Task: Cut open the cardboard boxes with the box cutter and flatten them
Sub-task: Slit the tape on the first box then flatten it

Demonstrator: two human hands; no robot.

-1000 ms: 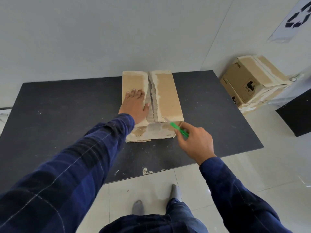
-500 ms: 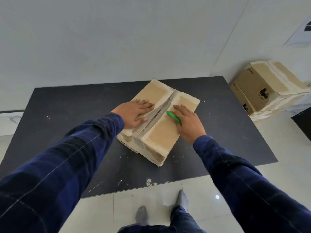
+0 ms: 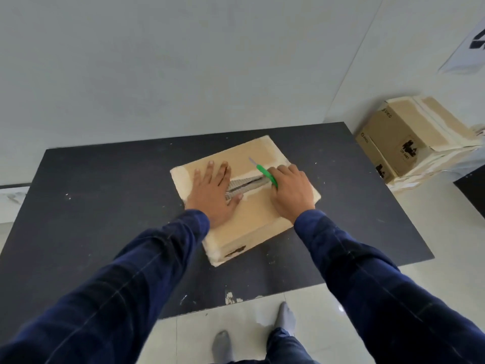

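Head view: a tan cardboard box [image 3: 249, 224] lies skewed near the middle of a matt black counter [image 3: 105, 206]. Its top seam is already parted and shows grey corrugated edges. The left hand [image 3: 214, 193] lies flat on the top panel with fingers straight, thumb at the seam. The right hand [image 3: 291, 193] is curled round a green-handled box cutter [image 3: 266, 176] and rests on the box, with the blade out and pointing toward the far flap.

Risks, as judged:
- The left thumb sits just beside the seam, so a stroke drawn along it toward that hand could reach the thumb.
- The ragged seam may snag the blade and jerk it off line.
- The box is held by palm pressure alone, so an uneven push could slide or turn it on the counter.

Surface: the counter is scuffed with pale flecks and has a chipped patch [image 3: 231, 296] at its near edge.

Room: the pale grey walls [image 3: 183, 61] are plain and the light floor tiles [image 3: 433, 258] are glossy. A stack of similar brown cardboard boxes [image 3: 404, 143] stands on the floor near the counter's far right corner. A printed white sign [image 3: 469, 43] is partly in view at upper right.
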